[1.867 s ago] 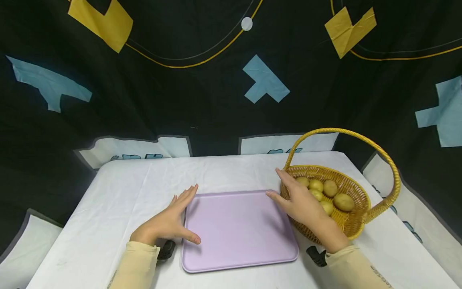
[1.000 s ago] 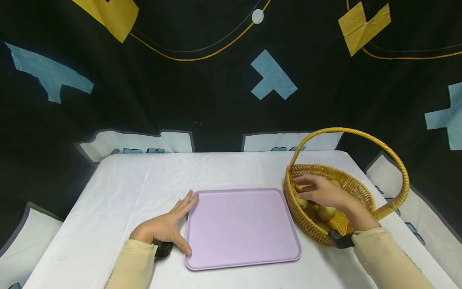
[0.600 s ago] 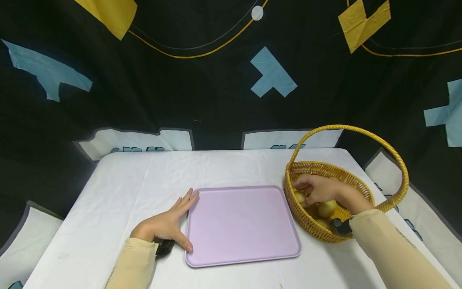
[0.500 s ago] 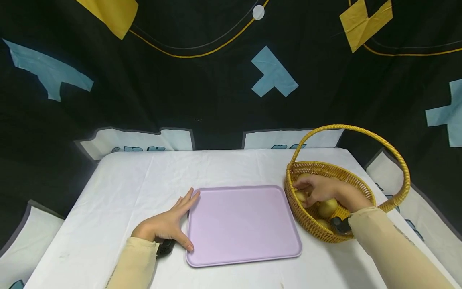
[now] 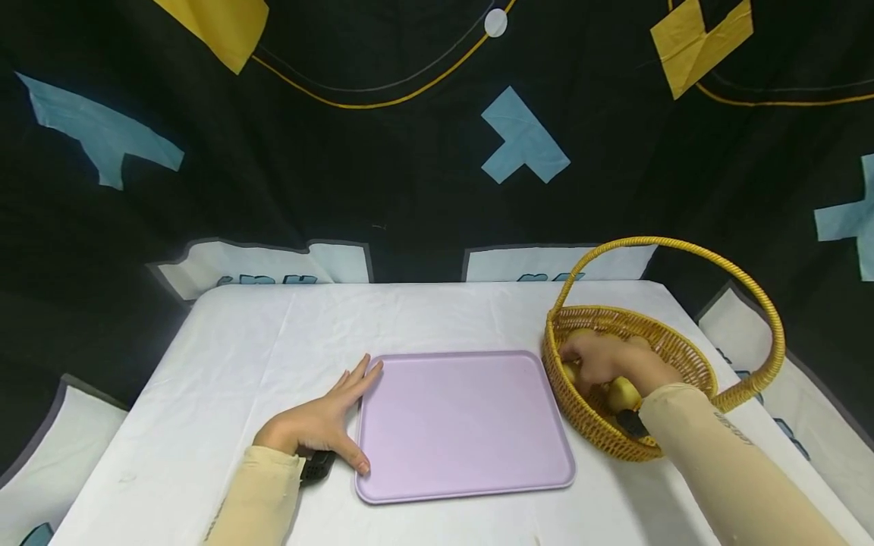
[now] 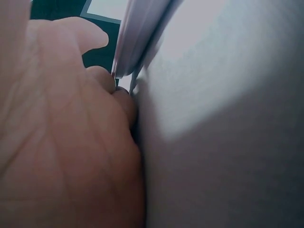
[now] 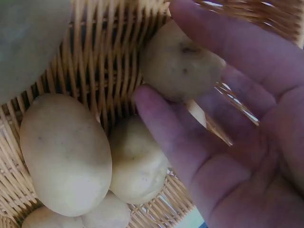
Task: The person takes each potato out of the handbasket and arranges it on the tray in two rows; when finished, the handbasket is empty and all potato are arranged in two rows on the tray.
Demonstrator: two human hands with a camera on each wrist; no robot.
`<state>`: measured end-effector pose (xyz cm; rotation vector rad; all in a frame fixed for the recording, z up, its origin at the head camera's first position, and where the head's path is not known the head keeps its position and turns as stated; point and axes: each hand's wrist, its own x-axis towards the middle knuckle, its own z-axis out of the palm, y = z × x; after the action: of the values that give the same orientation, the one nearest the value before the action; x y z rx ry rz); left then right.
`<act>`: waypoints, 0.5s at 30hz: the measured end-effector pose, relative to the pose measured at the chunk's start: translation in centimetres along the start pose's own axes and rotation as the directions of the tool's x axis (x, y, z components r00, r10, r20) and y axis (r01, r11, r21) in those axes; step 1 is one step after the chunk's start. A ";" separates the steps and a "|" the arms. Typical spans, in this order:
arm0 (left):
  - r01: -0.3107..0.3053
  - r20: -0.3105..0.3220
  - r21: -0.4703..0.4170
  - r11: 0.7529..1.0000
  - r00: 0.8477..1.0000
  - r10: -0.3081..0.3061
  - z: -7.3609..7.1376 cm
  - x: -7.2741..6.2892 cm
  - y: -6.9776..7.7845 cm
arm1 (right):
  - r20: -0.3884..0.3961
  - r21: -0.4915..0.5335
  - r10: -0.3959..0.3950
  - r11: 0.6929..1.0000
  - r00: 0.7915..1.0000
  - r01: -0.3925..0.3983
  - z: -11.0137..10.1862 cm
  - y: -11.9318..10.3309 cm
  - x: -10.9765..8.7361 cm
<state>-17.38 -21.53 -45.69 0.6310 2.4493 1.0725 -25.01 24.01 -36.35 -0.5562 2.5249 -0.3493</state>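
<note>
readable text: none | right sleeve (image 5: 724, 470): small blurred lettering (image 5: 730, 429) | backdrop (image 5: 410, 174): blue letter-like marks (image 5: 299, 279), unreadable

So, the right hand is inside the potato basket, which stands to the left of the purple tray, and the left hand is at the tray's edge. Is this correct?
Not quite: the basket stands to the right of the tray, as the head view shows. The rest holds.
</note>
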 end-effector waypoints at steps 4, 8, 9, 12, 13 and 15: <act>-0.002 0.009 0.005 1.000 1.000 0.002 0.0 0.0 0.0 | 0.007 0.081 -0.066 0.995 0.998 0.066 0.4 0.3 0.4; 0.003 0.011 0.003 1.000 1.000 -0.003 0.0 -0.1 0.0 | -0.018 0.096 -0.081 0.992 0.997 0.082 0.6 0.6 0.5; 0.007 0.011 0.003 1.000 1.000 -0.007 0.0 -0.1 -0.1 | -0.026 0.098 -0.083 0.992 0.996 0.085 0.7 0.7 0.5; 0.010 0.010 -0.001 1.000 1.000 -0.010 -0.1 -0.1 -0.1 | -0.053 0.118 -0.067 0.990 0.996 0.073 0.6 1.0 0.3; 0.004 0.008 0.005 1.000 1.000 -0.004 -0.1 0.0 -0.1 | -0.061 0.127 -0.061 0.989 0.996 0.069 0.5 1.1 0.2; -0.010 0.002 0.011 1.000 1.000 0.010 -0.1 0.0 -0.1 | -0.077 0.168 -0.046 0.984 0.996 0.058 0.3 1.2 0.0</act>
<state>-17.46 -21.62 -45.68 0.6477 2.4548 1.0624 -25.21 25.08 -36.98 -0.5523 2.5222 -0.6082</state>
